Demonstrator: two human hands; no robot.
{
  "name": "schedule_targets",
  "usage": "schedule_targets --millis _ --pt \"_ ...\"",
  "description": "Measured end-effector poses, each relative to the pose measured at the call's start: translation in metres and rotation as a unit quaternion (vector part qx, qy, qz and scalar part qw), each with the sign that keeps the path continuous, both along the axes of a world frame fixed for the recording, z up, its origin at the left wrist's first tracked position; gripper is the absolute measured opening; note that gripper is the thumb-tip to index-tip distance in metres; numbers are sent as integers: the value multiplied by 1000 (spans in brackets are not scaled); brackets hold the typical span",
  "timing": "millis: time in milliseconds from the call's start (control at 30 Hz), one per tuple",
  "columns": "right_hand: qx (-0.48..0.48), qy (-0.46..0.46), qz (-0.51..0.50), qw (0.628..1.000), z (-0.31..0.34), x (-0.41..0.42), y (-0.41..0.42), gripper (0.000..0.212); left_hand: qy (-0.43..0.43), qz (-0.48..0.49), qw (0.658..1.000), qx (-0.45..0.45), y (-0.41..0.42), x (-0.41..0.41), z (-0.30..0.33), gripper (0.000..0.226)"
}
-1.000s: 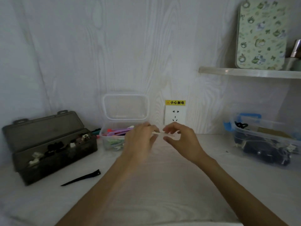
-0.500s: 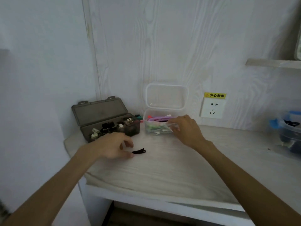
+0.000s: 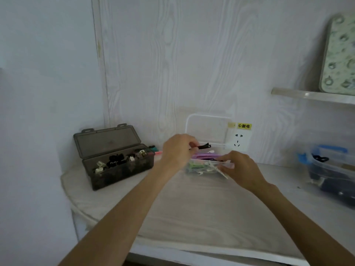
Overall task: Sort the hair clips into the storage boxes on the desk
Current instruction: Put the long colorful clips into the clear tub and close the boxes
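Both forearms enter from the near edge and converge toward the far centre, bare to the elbow. Left hand (image 3: 177, 150): back of hand facing up, fingers curled inward, thumb and fingers pinching the near end of a black hair clip (image 3: 203, 146), which projects to the right from the grip. Right hand (image 3: 241, 168): wrist bent slightly, back of hand up, fingers (image 3: 225, 166) curled and pinching a pale clip (image 3: 221, 170) at their tips; exact finger placement is blurred. The two hands sit near each other, left slightly farther, not touching.
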State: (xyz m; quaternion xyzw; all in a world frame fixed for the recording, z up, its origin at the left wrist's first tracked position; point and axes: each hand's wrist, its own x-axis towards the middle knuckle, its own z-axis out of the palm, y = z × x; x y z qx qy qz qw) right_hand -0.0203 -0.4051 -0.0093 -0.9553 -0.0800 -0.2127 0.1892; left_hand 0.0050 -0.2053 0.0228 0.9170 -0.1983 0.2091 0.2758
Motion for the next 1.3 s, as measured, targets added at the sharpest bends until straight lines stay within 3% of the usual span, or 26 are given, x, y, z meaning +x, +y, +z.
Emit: schedule_targets --millis 167,267,367,433,533,667,767,833,1033,1167,1300 --pt "-13 2 35 999 10 -12 -16 47 11 -4 999 36 -19 11 -10 43" --pt "-12 -50 45 998 15 -10 -6 40 -20 102 968 229 19 16 -17 54" --pt "-15 -63 82 995 20 7 30 32 79 129 926 345 67 21 -35 52" --pt "-21 -53 122 991 21 21 61 30 111 122 924 346 85 19 -47 48" --pt "-62 -35 171 983 19 47 106 30 77 117 928 346 94 10 -51 47" --pt "-174 123 147 966 14 89 149 47 89 65 943 315 103 9 -49 54" --pt "-242 187 130 943 9 116 169 59 96 -60 981 160 116 16 -41 59" --pt "-232 194 143 942 4 129 179 67 125 -103 985 61 129 20 -33 52" --pt "-185 215 219 934 -13 155 200 54 146 -107 983 -20 154 44 -19 28" --pt "-228 186 229 928 -6 180 198 48 97 -36 993 60 155 90 -10 27" --pt "-254 205 230 917 -5 176 187 53 14 37 965 261 149 120 -9 27"
